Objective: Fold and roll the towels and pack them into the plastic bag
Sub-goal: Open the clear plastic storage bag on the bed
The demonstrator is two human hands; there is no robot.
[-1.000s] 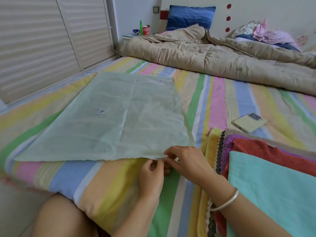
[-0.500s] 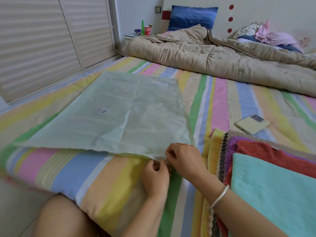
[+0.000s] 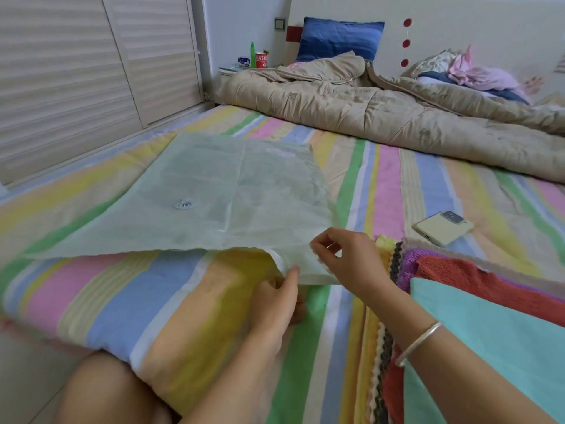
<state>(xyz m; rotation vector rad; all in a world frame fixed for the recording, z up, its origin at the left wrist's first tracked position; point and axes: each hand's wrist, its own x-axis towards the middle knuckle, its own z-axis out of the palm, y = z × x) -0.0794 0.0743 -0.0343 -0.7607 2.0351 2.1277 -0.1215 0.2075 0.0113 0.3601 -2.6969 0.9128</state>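
Observation:
A large pale green plastic bag (image 3: 214, 191) with a round white valve (image 3: 183, 204) lies flat on the striped bed. At its near right corner, my right hand (image 3: 348, 258) pinches the upper layer of the bag's edge and lifts it. My left hand (image 3: 275, 301) pinches the lower layer just below, so the two layers part there. A stack of folded towels (image 3: 477, 316) sits at the right, a turquoise one on top, with red, purple and yellow ones under it.
A cream phone (image 3: 443, 228) lies on the striped sheet (image 3: 385, 191) beyond the towels. A bunched beige quilt (image 3: 397, 111) crosses the far bed, with a blue pillow (image 3: 339, 36) and clothes (image 3: 477, 75) behind. Slatted doors (image 3: 76, 71) stand left. My knee (image 3: 101, 390) is below the bed edge.
My right hand has risen and moved right, lifting the bag's upper layer at the corner. My left hand stays low holding the lower layer, so the edge has parted.

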